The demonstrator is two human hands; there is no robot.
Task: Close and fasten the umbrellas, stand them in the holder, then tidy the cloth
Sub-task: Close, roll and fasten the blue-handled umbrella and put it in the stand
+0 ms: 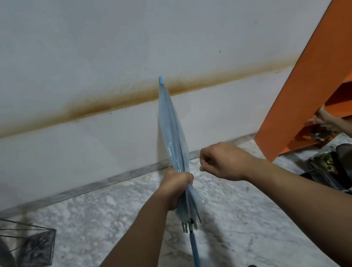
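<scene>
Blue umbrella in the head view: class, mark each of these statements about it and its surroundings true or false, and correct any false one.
1. The left hand grips the folded umbrella around its canopy. True.
2. The umbrella's tip points down at the floor. False: the tip points up, toward the wall, and the handle end points down.
3. The right hand grips the umbrella's shaft. False: it is beside the canopy, fingers curled, apart from the shaft.
4. A wire holder stands on the floor at the left. True.
5. The shelf at the right is blue. False: it is orange.
</scene>
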